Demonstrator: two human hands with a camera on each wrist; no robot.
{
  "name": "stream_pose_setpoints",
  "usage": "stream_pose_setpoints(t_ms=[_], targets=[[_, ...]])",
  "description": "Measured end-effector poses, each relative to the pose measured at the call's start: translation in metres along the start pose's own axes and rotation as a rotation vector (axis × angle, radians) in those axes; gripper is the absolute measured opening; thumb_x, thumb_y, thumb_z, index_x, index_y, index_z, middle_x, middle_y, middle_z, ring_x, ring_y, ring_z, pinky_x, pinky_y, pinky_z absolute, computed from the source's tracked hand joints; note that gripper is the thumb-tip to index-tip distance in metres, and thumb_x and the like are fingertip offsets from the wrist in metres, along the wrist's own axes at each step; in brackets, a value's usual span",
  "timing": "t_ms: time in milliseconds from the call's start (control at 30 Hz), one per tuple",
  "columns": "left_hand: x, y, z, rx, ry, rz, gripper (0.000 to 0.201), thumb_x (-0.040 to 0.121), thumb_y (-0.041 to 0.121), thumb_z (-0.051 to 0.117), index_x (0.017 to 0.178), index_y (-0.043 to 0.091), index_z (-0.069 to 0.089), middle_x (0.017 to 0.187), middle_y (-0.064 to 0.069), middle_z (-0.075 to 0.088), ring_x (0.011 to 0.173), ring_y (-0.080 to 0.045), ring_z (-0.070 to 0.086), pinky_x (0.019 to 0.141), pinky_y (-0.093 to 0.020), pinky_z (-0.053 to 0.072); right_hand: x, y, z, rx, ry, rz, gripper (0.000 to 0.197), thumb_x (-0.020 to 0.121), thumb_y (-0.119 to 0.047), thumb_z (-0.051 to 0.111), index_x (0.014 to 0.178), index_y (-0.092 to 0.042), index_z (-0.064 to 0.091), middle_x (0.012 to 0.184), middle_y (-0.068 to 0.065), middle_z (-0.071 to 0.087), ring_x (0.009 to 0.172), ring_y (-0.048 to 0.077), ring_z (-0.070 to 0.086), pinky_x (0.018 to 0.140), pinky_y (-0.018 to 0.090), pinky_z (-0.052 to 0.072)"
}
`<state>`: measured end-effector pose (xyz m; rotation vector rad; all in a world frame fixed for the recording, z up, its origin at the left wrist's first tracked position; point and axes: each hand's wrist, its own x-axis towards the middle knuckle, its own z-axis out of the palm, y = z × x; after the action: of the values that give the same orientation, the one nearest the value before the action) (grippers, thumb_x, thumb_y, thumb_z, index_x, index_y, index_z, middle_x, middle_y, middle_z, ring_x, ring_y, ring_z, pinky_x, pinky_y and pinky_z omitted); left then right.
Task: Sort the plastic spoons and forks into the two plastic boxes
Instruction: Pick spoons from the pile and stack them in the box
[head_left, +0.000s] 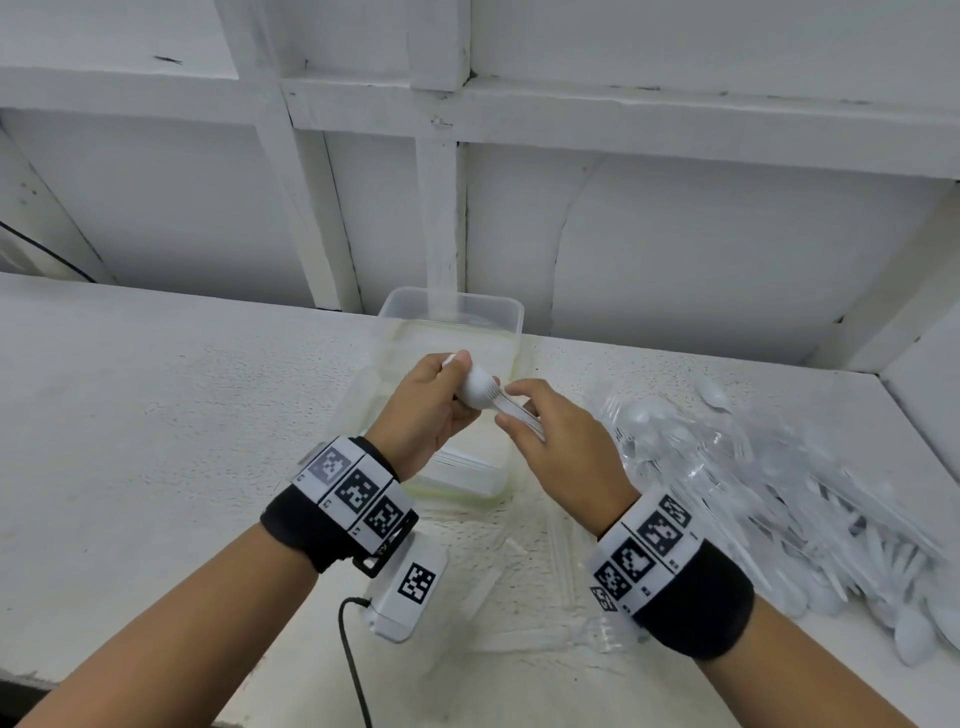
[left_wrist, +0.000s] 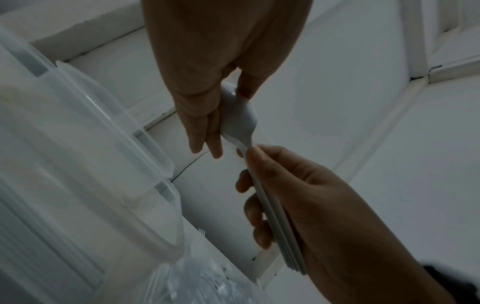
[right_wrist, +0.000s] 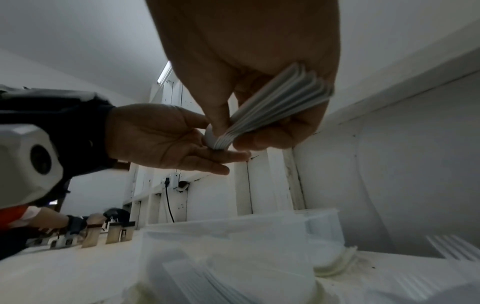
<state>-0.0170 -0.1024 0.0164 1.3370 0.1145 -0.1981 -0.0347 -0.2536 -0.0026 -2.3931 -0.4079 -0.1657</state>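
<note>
Both hands meet over the near box (head_left: 457, 483): your right hand (head_left: 563, 441) is curled round the handles of a nested spoon stack (head_left: 498, 402), your left hand (head_left: 428, 410) cups the bowls w/ thumb on top, fingers half-curled. Keep handles squared & bowls nested, lower flat into the box. Loose cutlery pile (head_left: 779, 493) waits on the worktop (head_left: 156, 415), right; far box (head_left: 452, 312) sits behind.
</note>
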Motion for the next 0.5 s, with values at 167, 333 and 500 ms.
stream_pose_setpoints(t_ms=[167, 333, 500], targets=[[0.016, 0.016, -0.026, 0.123, 0.001, 0.005, 0.026, 0.101, 0.026, 0.037, 0.111, 0.007, 0.05, 0.111, -0.014, 0.063, 0.102, -0.022, 0.061, 0.088, -0.024, 0.049, 0.025, -0.004, 0.011, 0.158, -0.077, -0.064, 0.032, 0.096, -0.027, 0.048, 0.126, -0.017, 0.053, 0.113, 0.0, 0.061, 0.095, 0.012, 0.053, 0.084, 0.028, 0.044], [0.04, 0.031, -0.077, 0.674, 0.162, 0.045, 0.034, 0.098, 0.037, 0.04, 0.119, 0.015, 0.054, 0.122, -0.001, 0.057, 0.111, -0.016, 0.054, 0.095, -0.029, 0.04, 0.056, -0.003, 0.022, 0.079, -0.149, -0.052, 0.029, 0.097, -0.024, 0.045, 0.124, -0.017, 0.054, 0.107, 0.0, 0.062, 0.087, 0.013, 0.053, 0.075, 0.028, 0.043], [0.06, 0.023, -0.12, 1.157, 0.208, -0.081, 0.039, 0.096, 0.032, 0.045, 0.131, 0.016, 0.047, 0.135, -0.012, 0.044, 0.12, -0.023, 0.047, 0.095, -0.032, 0.037, 0.084, -0.007, 0.05, -0.138, -0.306, -0.056, 0.03, 0.098, -0.025, 0.043, 0.126, -0.017, 0.05, 0.114, 0.003, 0.06, 0.099, 0.022, 0.057, 0.078, 0.033, 0.045]])
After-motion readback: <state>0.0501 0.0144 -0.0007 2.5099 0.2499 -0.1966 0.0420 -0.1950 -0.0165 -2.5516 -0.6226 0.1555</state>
